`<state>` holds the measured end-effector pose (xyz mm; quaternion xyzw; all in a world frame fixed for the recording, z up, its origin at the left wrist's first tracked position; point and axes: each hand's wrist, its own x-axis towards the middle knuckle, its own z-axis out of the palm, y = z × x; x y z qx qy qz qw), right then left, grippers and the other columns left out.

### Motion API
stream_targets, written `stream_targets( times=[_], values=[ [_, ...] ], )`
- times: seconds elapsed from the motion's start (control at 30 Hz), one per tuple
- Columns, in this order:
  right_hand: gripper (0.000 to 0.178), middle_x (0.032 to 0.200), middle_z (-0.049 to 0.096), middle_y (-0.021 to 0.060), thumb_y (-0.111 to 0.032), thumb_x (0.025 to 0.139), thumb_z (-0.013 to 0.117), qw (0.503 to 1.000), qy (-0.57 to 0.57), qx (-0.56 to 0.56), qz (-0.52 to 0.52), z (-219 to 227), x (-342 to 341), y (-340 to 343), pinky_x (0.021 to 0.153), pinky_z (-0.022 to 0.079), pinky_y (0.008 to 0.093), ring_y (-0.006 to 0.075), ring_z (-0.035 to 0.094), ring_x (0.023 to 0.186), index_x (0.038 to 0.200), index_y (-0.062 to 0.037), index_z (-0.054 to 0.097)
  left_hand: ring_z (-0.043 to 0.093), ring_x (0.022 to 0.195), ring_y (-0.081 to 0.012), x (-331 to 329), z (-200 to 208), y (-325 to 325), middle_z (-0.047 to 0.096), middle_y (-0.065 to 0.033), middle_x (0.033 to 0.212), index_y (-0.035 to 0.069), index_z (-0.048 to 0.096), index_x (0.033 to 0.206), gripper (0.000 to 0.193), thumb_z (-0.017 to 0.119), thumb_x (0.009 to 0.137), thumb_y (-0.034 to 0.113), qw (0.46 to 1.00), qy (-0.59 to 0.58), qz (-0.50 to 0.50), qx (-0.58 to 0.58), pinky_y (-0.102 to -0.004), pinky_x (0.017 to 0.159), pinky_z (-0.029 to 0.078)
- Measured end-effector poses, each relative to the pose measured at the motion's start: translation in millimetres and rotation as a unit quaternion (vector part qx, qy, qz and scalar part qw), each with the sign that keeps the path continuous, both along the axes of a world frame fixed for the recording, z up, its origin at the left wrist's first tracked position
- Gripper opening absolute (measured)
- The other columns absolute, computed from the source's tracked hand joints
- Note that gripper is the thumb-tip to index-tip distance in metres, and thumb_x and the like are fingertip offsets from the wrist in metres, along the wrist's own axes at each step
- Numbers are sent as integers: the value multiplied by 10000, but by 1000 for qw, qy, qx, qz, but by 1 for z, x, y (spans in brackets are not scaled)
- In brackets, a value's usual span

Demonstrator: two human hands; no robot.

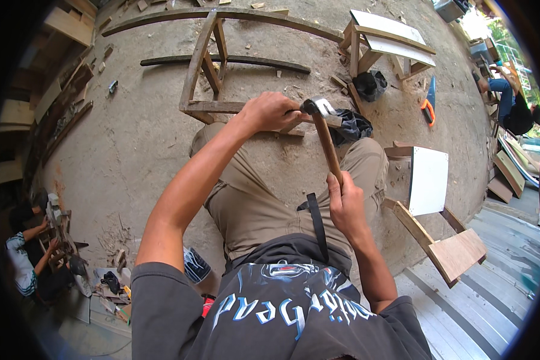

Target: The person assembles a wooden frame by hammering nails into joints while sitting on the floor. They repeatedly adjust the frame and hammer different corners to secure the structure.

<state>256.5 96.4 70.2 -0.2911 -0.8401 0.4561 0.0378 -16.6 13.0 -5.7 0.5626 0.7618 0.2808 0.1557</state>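
My right hand (346, 204) is wrapped round the wooden handle of a claw hammer (327, 141). The hammer's metal head is up beside my left hand (273, 112), whose fingers are closed in a pinch. What they hold, if anything, is too small or hidden to make out. Beneath the left hand are the near pieces of a wooden frame (197, 63), which stands on the floor in front of my knees. A short wooden piece (327, 120) sticks out past the hammer head, over a dark plastic bag (355, 127).
A white-topped wooden piece (396, 45) stands far right, by a black bag (370, 85) and an orange-handled saw (430, 105). Nearer right is another with a white panel (429, 180). Scrap wood (63, 114) lines the left. People work at left (30, 258) and right (516, 108).
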Motion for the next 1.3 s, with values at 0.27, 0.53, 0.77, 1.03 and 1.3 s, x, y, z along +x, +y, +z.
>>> stream_targets(
  times=[0.27, 0.53, 0.77, 1.03, 1.3],
  values=[
    [244, 603, 537, 162, -236, 1025, 524, 998, 49, 27, -4, 27, -4, -5, 502, 419, 395, 301, 556, 503, 1015, 7, 539, 656, 675, -368, 4, 4, 1, 686, -173, 787, 173, 758, 1038, 193, 663, 872, 200, 1000, -7, 10, 7, -445, 609, 522],
    [238, 605, 547, 219, -217, 1024, 515, 999, 23, 23, 10, 46, -13, -3, 509, 415, 443, 389, 582, 539, 981, 18, 515, 668, 733, -371, 2, 2, 0, 695, -168, 820, 154, 757, 1028, 197, 671, 876, 245, 999, 0, 20, 30, -453, 652, 531],
    [262, 609, 548, 187, -247, 1028, 510, 998, -5, 48, 28, 39, -11, 9, 507, 417, 453, 392, 596, 547, 985, 12, 516, 665, 719, -377, 4, 4, 0, 693, -176, 823, 133, 758, 1019, 236, 663, 895, 309, 1000, -7, 8, 13, -444, 652, 534],
    [227, 597, 534, 198, -211, 1021, 519, 998, -21, 42, 39, 23, -1, 4, 497, 420, 435, 353, 590, 521, 1012, 15, 503, 660, 700, -383, 4, 8, 2, 687, -178, 787, 148, 761, 998, 222, 672, 886, 317, 999, 26, 2, -46, -447, 631, 534],
    [234, 586, 530, 186, -231, 1022, 520, 999, -1, 49, 14, 15, -6, 0, 485, 396, 435, 338, 574, 503, 989, 1, 510, 667, 721, -374, 5, 9, 1, 690, -171, 790, 163, 757, 1024, 214, 656, 891, 297, 1000, -3, 4, -10, -454, 654, 534]
  ],
)
